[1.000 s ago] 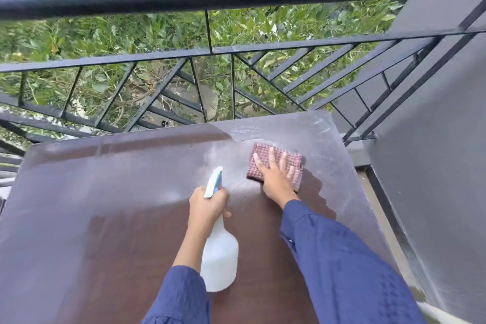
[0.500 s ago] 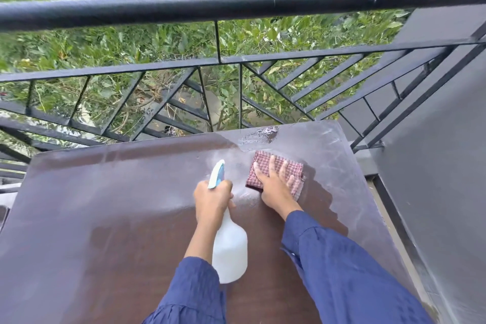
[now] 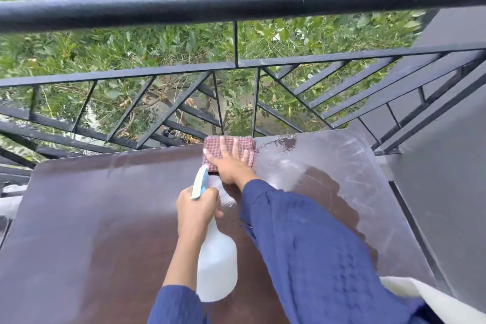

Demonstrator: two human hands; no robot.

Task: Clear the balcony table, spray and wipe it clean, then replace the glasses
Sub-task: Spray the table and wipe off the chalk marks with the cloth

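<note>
A dark brown table [image 3: 105,218] fills the lower view, with a wet patch at its far right. My right hand [image 3: 230,164] lies flat with spread fingers on a red checked cloth [image 3: 246,146] at the table's far edge. My left hand [image 3: 196,209] grips the neck of a white spray bottle [image 3: 217,268] with a blue-and-white trigger head, held above the table's middle, nozzle pointing away from me. No glasses are in view.
A black metal railing [image 3: 236,5] runs just beyond the table's far edge, with green foliage below it. A grey wall [image 3: 447,192] stands close on the right. Something white [image 3: 431,300] shows at the lower right corner.
My right hand has pushed the cloth away from me, up to the table's far edge. My left hand keeps hold of the spray bottle.
</note>
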